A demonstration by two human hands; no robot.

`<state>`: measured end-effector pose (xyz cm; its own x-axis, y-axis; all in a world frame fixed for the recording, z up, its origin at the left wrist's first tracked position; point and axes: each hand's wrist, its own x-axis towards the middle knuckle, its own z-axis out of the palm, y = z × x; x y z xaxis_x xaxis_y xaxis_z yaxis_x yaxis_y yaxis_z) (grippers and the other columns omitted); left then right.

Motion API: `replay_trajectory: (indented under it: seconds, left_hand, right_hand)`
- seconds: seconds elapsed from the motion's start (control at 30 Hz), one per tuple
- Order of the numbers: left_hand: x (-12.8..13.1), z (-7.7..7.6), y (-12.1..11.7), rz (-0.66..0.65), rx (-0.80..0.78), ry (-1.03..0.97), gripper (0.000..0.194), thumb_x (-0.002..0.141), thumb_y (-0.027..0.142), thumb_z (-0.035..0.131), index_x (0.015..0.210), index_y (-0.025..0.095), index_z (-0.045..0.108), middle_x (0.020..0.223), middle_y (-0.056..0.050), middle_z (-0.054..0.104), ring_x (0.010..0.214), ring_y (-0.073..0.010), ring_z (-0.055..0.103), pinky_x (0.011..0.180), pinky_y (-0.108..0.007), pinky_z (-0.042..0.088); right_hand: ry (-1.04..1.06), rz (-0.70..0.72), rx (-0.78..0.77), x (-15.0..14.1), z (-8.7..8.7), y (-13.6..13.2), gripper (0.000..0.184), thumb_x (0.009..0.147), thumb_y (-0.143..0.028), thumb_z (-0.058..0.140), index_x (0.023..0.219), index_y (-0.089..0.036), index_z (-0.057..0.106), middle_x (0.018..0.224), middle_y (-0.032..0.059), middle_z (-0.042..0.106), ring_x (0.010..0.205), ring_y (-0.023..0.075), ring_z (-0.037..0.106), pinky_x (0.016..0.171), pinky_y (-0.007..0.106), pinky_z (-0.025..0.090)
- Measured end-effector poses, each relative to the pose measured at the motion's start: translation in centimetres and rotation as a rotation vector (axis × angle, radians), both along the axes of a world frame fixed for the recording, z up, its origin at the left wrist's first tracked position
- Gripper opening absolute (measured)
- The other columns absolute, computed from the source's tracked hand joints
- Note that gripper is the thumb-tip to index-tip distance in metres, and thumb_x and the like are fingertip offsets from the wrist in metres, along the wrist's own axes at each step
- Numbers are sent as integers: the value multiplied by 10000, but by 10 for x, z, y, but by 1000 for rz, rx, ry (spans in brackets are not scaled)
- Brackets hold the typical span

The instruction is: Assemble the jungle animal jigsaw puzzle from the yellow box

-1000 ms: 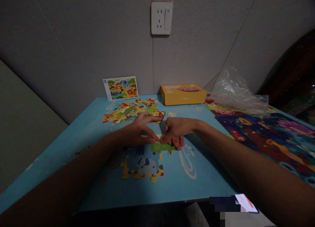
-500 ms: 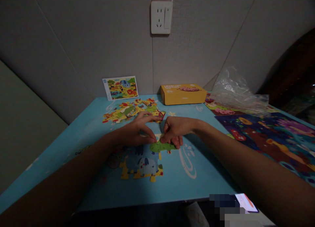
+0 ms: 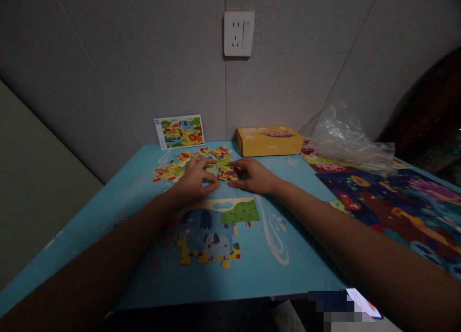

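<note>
A joined section of jigsaw puzzle (image 3: 209,233) lies on the blue table, showing elephants and a green treetop. Beyond it, loose puzzle pieces (image 3: 169,171) are heaped together. At the heap's right side is my left hand (image 3: 196,180), thumb and fingers apart, with nothing seen between them. Facing it, my right hand (image 3: 255,176) has its thumb and fingers spread around the pieces (image 3: 227,172) at the heap's near right edge. Its fingertips seem to touch them; whether any piece is lifted does not show.
Against the wall lean a picture card (image 3: 182,131) of the animal scene and, further right, a yellow box (image 3: 270,142). Crumpled clear plastic (image 3: 353,140) sits at the back right. A dark puzzle (image 3: 396,202) covers the table's right side. A wall socket (image 3: 238,34) is above.
Both hands have moved away from the joined section to the loose pieces behind it. The green treetop is now uncovered. My right hand has opened from its bent-finger pose.
</note>
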<state>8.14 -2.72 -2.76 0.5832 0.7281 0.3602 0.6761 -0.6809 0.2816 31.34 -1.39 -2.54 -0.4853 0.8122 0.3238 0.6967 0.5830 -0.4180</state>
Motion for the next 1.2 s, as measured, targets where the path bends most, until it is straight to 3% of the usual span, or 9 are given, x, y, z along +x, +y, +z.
replay_trajectory:
  seconds: [0.13, 0.27, 0.37, 0.5, 0.57, 0.67, 0.73, 1.0, 1.2]
  left_hand:
    - [0, 1, 3, 48, 14, -28, 256, 827, 317, 591, 989, 215, 761, 1081, -94, 586, 1070, -275, 466, 1012, -475, 356]
    - [2, 5, 0, 46, -21, -98, 565, 836, 273, 558, 1395, 232, 492, 973, -47, 652, 988, -240, 486, 992, -435, 357]
    - [4, 8, -6, -38, -122, -99, 669, 841, 258, 562, 1477, 240, 355, 965, -23, 697, 1021, -239, 464, 1005, -419, 361]
    - [4, 8, -10, -64, -187, -90, 537, 825, 316, 600, 1355, 251, 543, 1213, -76, 611, 1157, -262, 471, 1035, -443, 380]
    - [3, 7, -8, -9, -173, -144, 471, 827, 367, 600, 1282, 251, 614, 1277, -91, 564, 1201, -273, 483, 1039, -453, 394]
    - [0, 5, -1, 110, -91, -236, 367, 852, 405, 569, 1144, 232, 708, 1175, -90, 640, 1180, -270, 522, 1029, -444, 416]
    - [-2, 3, 5, 216, -25, -283, 291, 853, 394, 574, 1010, 238, 763, 1031, -75, 706, 1119, -267, 563, 1014, -438, 430]
    - [-7, 2, 11, 356, 5, -334, 199, 804, 320, 637, 905, 240, 789, 932, -46, 758, 883, -232, 681, 824, -347, 532]
    - [-6, 4, 11, 386, -36, -387, 218, 822, 299, 636, 964, 216, 778, 943, -66, 760, 846, -243, 690, 820, -380, 534]
  right_hand:
    - [-42, -27, -18, -3, -2, 2, 452, 754, -340, 692, 1142, -109, 677, 982, 109, 688, 854, 223, 588, 772, 317, 414]
    - [20, -39, -59, -3, -1, 1, 374, 732, -264, 697, 1075, -115, 692, 957, 89, 699, 805, 193, 590, 725, 284, 409]
    - [49, -46, -84, -4, 1, -1, 237, 776, -231, 642, 982, -139, 715, 861, 62, 704, 738, 171, 585, 688, 275, 395]
    - [47, -22, -24, -8, 3, -5, 154, 783, -194, 632, 896, -157, 730, 850, 66, 699, 748, 172, 592, 701, 277, 404]
    - [69, -14, 51, -8, 2, -5, 253, 768, -221, 672, 1011, -164, 713, 992, 93, 696, 891, 210, 602, 792, 304, 423]
    - [9, -83, 86, -6, -3, -2, 585, 737, -349, 728, 1261, -127, 594, 1174, 163, 644, 1077, 300, 558, 914, 398, 407]
    - [-59, -124, 17, -3, -6, 2, 653, 745, -403, 716, 1303, -103, 556, 1164, 182, 645, 1065, 319, 567, 912, 416, 410]
    - [17, -59, 1, 1, -4, 3, 571, 712, -298, 723, 1237, -120, 587, 1055, 135, 645, 971, 269, 580, 851, 380, 442]
    - [306, 8, -51, -3, -1, -2, 385, 769, -122, 565, 1141, -196, 634, 1071, 103, 647, 955, 237, 607, 858, 384, 478]
